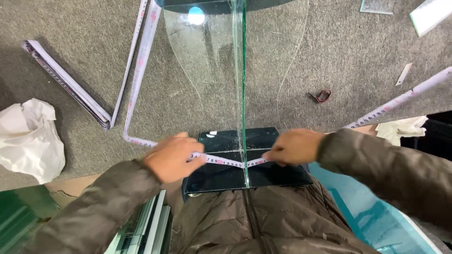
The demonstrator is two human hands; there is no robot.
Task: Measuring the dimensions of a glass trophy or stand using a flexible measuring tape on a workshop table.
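Tape measure (225, 162), white and soft, is pulled flat across the dark glass panel (263, 176) that sits right in front of my jacket. I see the left hand (172, 157) pressing down on the tape at the panel's left edge, fingers curled over it, and the right hand (294, 146) pinching the tape closed between fingertips near the panel's middle right. Rising from the panel's centre line is an upright clear glass sheet (240, 70), seen edge-on, and the tape passes at its foot. From the left hand the tape runs on left of the panel, bends and climbs toward the top of the view; from the right hand it trails off right, beyond the panel. Farther left of the panel lie a folded ruler (66, 82) on the grey carpet (84, 33) and a crumpled white cloth (28, 138). Right of the panel, well apart, I see a small red loop (323, 96), and beyond it more white cloth (400, 128).
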